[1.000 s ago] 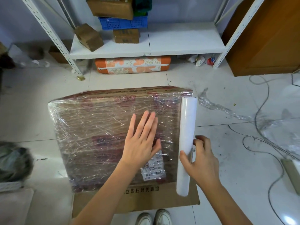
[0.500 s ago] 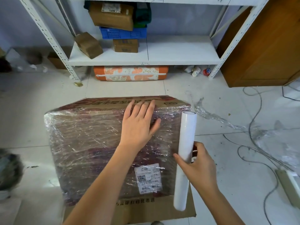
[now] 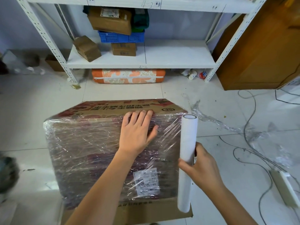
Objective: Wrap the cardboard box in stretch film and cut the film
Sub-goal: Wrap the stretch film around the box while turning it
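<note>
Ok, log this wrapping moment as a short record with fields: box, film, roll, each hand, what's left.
box: cardboard box on the floor, top wrapped in film
unwrapped: near strip and far edge show bare cardboard
roll: film roll upright at the box's right edge, film stretched from it onto the box
left hand: flat on the film, fingers at the far edge
right hand: grips the roll
left to do: film not yet cut
</note>
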